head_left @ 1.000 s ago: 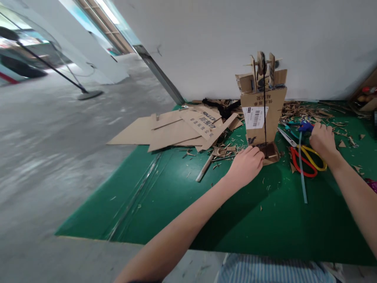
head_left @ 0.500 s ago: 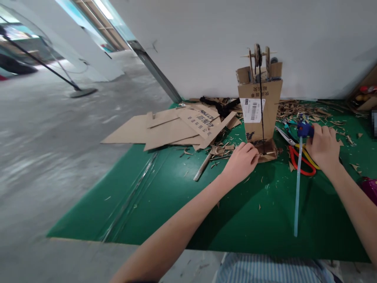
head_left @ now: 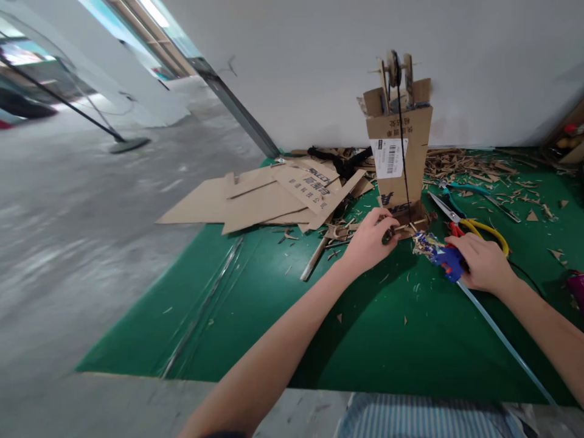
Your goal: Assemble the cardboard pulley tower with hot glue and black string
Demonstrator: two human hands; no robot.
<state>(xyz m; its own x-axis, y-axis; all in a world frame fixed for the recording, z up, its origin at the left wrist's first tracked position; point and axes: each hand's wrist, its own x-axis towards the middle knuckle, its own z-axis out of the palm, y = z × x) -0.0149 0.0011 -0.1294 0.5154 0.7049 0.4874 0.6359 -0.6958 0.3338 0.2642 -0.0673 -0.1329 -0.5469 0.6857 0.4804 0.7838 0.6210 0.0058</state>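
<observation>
A cardboard tower with a shipping label stands upright against the wall. At its top a cardboard pulley wheel sits between two uprights, and a black string runs from it down to a thin wooden stick at the base. My left hand is closed on the left end of this stick, with something small and dark at the fingertips. My right hand grips a blue hot glue gun, its glue-crusted nozzle close to the stick and string. A long clear glue stick trails from its back.
Red-and-yellow-handled scissors and teal-handled pliers lie right of the tower. Flat cardboard pieces are stacked at left. Cardboard scraps litter the back of the green table. A rod lies near my left hand.
My right hand has brought the glue gun left and down, and its nozzle now points at the tower's base. The tower's top leans slightly nearer. My left hand has shifted slightly.
</observation>
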